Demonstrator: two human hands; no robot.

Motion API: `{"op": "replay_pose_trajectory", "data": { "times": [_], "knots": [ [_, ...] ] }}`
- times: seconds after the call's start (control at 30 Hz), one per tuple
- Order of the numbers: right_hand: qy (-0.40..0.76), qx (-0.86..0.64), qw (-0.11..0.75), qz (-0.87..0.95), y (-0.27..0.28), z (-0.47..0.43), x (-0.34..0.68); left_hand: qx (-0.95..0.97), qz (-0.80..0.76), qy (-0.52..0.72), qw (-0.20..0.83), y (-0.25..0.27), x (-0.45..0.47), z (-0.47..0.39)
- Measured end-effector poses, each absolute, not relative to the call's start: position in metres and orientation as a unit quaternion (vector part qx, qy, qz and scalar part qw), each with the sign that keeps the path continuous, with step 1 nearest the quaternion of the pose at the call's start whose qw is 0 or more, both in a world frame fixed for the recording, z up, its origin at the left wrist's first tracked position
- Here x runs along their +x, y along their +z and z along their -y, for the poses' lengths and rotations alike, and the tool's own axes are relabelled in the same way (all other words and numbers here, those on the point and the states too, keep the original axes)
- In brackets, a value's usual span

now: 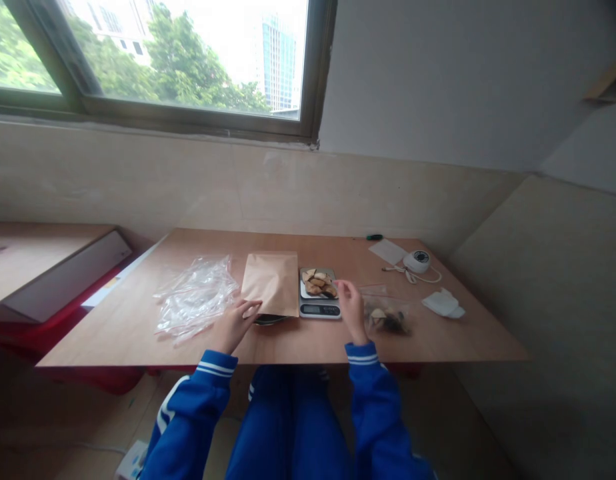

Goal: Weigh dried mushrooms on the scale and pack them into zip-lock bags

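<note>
A small kitchen scale [320, 311] stands near the middle of the table, with a pile of dried tan-and-brown slices [318, 285] on its plate. At the scale's right edge is my right hand [352, 305], its thumb and fingers pinched beside the pile; whatever they may hold is too small to make out. My left hand [238, 323] is at the lower left corner of a brown paper bag [271, 283], fingers loosely apart and fingertips over its edge. The bag lies flat, partly covering a dark round object [271, 320] that I cannot identify.
Clear plastic bags [195, 297] lie in a heap on the left. Right of the scale is a clear bag of dark and pale dried pieces [388, 319]. Farther right are a white dome camera [417, 261] with its cable, a crumpled white tissue [444, 303] and white paper [388, 251].
</note>
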State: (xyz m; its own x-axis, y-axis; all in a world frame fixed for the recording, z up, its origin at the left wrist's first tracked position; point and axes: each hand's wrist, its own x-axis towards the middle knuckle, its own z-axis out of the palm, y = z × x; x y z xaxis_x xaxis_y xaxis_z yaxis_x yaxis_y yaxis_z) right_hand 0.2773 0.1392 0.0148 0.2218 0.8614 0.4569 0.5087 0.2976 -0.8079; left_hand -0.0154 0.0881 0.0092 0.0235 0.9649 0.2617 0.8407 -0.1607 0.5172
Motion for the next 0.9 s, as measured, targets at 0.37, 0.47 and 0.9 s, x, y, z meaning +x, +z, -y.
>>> {"op": "replay_pose_trajectory", "data": {
  "times": [0.37, 0.47, 0.9],
  "knots": [
    [0.291, -0.642, 0.514, 0.489, -0.025, -0.021, 0.307, 0.604, -0.739, 0.297, -0.028, -0.020, -0.083, -0.083],
    [0.291, -0.649, 0.513, 0.481, -0.024, -0.017, 0.314, 0.568, -0.792, 0.224, 0.027, -0.027, -0.103, -0.080],
    [0.393, -0.571, 0.461, 0.554, -0.008, -0.016, 0.270, 0.492, -0.760, 0.395, -0.156, 0.003, -0.081, -0.075]
  ]
}}
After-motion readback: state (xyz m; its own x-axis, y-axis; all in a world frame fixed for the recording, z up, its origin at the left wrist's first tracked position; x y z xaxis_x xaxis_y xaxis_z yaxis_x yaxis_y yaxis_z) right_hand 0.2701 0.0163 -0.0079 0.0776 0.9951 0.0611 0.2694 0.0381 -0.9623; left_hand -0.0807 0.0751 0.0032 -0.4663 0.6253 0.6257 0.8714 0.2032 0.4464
